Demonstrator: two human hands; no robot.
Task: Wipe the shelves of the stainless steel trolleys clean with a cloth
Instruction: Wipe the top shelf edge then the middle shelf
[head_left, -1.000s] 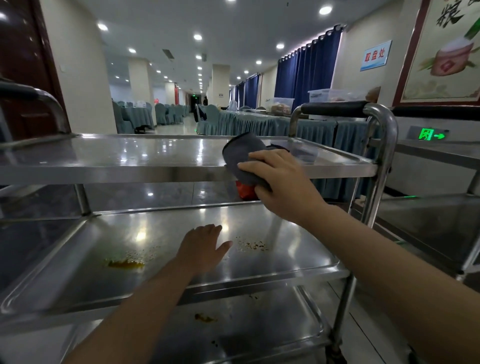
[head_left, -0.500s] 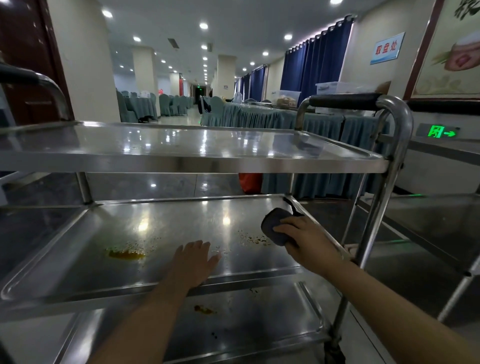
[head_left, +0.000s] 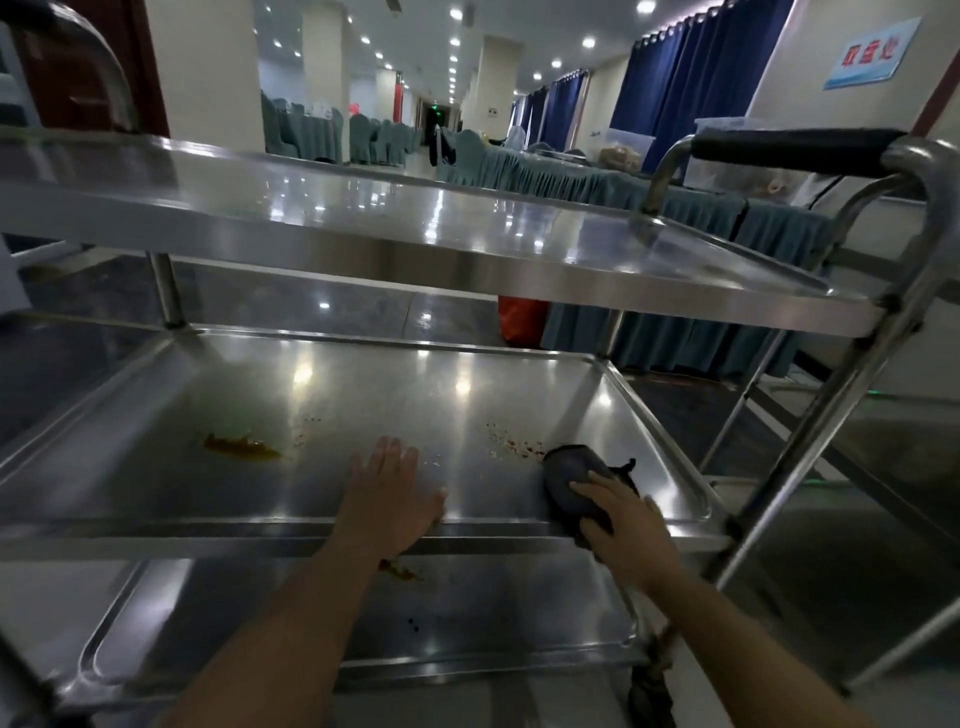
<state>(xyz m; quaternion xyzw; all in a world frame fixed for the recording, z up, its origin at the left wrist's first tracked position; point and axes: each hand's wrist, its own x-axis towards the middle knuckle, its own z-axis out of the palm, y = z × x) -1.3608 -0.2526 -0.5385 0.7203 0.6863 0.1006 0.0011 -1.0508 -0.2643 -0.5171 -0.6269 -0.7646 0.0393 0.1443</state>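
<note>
A three-shelf stainless steel trolley fills the view, and its middle shelf (head_left: 363, 395) carries an orange-brown smear (head_left: 241, 447) at the left and red crumbs (head_left: 511, 442) right of centre. My right hand (head_left: 626, 525) presses a dark grey cloth (head_left: 574, 480) onto the shelf's front right corner, just beside the crumbs. My left hand (head_left: 392, 496) lies flat, fingers spread, on the shelf's front edge near the middle. The top shelf (head_left: 415, 223) looks shiny. The bottom shelf (head_left: 493, 613) shows a small brown stain (head_left: 400, 571) and dark specks.
The trolley's black-gripped push handle (head_left: 795, 145) rises at the right. Another steel trolley (head_left: 883, 499) stands close at the right. Beyond are tables draped in grey-green cloth (head_left: 571, 176), blue curtains and a long hall. A dark door (head_left: 88, 67) is at the far left.
My right hand carried the cloth from the top shelf down to the middle shelf, then slid toward the front right corner. My left hand stayed flat on the middle shelf.
</note>
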